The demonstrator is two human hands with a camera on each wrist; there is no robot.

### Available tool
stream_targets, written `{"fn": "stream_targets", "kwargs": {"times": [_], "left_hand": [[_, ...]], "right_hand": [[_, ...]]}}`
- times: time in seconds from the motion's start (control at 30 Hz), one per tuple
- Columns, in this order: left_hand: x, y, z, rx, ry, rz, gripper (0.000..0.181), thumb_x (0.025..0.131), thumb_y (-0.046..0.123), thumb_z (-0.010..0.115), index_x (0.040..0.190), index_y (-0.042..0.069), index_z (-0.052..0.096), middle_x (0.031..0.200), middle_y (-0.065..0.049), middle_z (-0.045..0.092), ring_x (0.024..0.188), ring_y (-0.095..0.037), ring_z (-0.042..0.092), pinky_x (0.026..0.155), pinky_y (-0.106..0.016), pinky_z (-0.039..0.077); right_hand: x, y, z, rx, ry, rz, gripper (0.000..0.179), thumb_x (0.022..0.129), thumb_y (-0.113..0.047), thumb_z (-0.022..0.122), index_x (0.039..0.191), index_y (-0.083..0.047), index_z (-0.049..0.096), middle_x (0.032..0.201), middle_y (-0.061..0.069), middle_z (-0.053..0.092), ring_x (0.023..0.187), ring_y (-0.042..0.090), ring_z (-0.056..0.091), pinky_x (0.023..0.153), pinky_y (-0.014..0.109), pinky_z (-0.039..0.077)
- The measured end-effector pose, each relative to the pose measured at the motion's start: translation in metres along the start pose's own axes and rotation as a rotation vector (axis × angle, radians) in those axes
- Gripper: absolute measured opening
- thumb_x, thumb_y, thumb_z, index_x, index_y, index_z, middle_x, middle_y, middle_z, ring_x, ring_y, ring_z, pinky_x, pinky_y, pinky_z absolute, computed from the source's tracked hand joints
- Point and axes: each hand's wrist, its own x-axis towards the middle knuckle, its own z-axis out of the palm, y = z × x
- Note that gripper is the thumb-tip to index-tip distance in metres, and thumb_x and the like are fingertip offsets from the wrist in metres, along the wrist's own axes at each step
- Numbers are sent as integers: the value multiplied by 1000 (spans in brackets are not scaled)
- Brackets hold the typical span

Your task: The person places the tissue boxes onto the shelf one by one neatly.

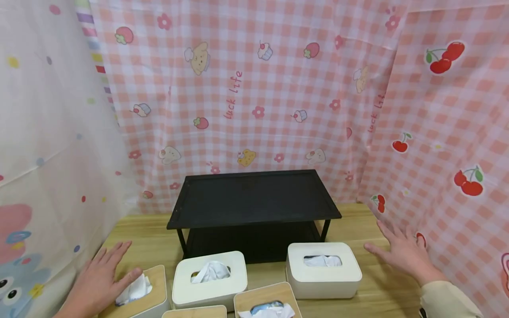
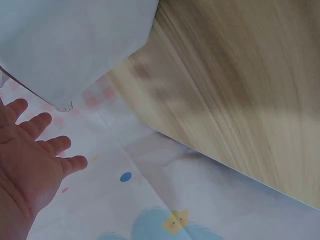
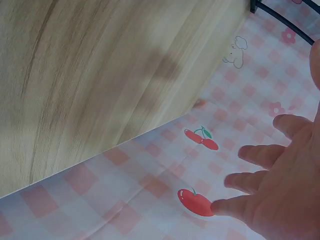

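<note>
My left hand (image 1: 99, 276), fingers spread and straight, is at the front left, overlapping a wood-topped tissue box (image 1: 159, 285) in the head view. A white tissue box (image 1: 207, 289) with tissue poking out of its slot stands to the right of that one. On the other side, my right hand (image 1: 405, 251) hovers with fingers extended near the table's right edge. Nearest to it is another white tissue box (image 1: 322, 287), a gap apart. Both palms show nothing held; the left wrist view has the left hand (image 2: 30, 160) and the right wrist view the right hand (image 3: 280, 185).
A black two-tier rack (image 1: 254, 198) stands at the back of the wooden table (image 1: 351, 225). Two more wood-topped tissue boxes, one with a blue packet showing (image 1: 264, 293), are cut off at the front. Checked curtains (image 1: 246, 88) enclose the table behind and at the right.
</note>
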Motion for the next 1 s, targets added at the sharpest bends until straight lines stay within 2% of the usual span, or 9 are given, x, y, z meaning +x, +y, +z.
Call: {"fn": "stream_targets", "kwargs": {"times": [0.2,0.3,0.4,0.57,0.83,0.9,0.93,1.0], "left_hand": [[-1,-3,0,-19,39,16,85,101,58,68,157,-2,46,155,-37,49,137,-71,39,106,-79,34],[-2,-4,0,-59,73,25,81,101,53,70,155,-3,48,153,-36,52,135,-72,41,105,-78,37],[-3,-5,0,-107,98,20,77,102,48,70,155,-3,47,153,-37,53,134,-71,43,104,-78,38],[-4,-5,3,-202,96,-15,74,107,44,63,159,-3,41,156,-39,47,137,-67,42,105,-78,37],[-10,0,2,-323,102,-60,61,114,38,50,155,-7,46,154,-38,49,137,-62,45,102,-73,40],[-11,3,4,-336,121,-63,59,114,37,49,155,-5,47,155,-36,50,138,-60,46,123,-61,34],[-11,4,5,-337,136,-59,58,114,37,49,155,-5,47,155,-36,51,138,-59,46,131,-48,27],[-11,8,6,-338,155,-63,58,114,37,50,155,-3,48,155,-34,51,138,-58,47,131,-41,25]], "right_hand": [[2,-1,0,27,26,-34,101,99,-71,60,164,3,35,160,41,39,141,69,38,106,85,34],[2,1,0,74,10,-22,103,100,-71,59,164,5,32,160,41,40,139,67,43,104,81,40],[2,3,1,121,-7,1,104,101,-71,57,167,3,25,160,42,38,139,67,43,103,80,42],[0,4,-1,183,4,9,100,103,-68,56,170,-2,19,161,43,36,140,68,41,103,81,42],[-5,-6,-3,263,44,32,94,107,-62,52,168,2,22,161,44,35,142,67,39,107,81,38],[-7,-8,-4,279,58,40,92,108,-61,51,168,3,23,160,43,36,143,67,39,107,80,38],[-8,-8,-4,292,64,44,92,108,-61,51,168,3,23,160,43,37,143,66,39,107,80,38],[-11,-9,-5,318,73,54,91,109,-60,51,168,2,22,159,43,39,143,66,40,106,80,38]]}}
